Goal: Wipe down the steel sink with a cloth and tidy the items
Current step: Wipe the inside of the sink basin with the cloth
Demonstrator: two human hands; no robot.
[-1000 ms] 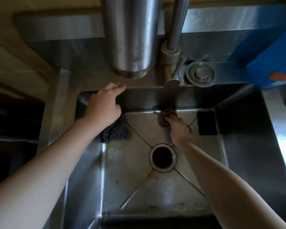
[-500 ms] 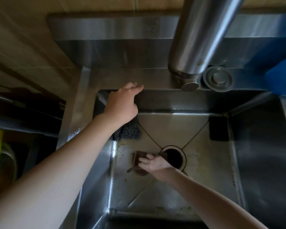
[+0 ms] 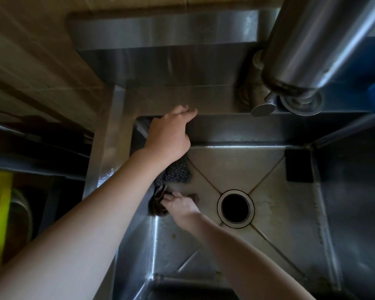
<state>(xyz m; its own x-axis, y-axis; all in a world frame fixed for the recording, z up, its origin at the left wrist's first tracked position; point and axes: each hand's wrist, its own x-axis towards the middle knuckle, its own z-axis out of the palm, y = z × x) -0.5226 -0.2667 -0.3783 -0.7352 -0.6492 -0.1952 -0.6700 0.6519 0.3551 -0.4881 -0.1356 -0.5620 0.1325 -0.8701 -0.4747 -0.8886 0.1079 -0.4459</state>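
cloth (image 3: 157, 203) gripped by right hand (image 3: 180, 206) | left hand (image 3: 168, 135) rests on sink rim (image 3: 214, 102)

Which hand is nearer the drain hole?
Right. The right hand grips the cloth on the basin floor, just left of the drain hole; the left hand rests on the sink's back rim, farther off.

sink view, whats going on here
A person is wiping the steel sink. The right hand grips a brown cloth on the basin floor by the left wall, left of the drain. The left hand rests on the back rim, above a dark scourer in the back-left corner.
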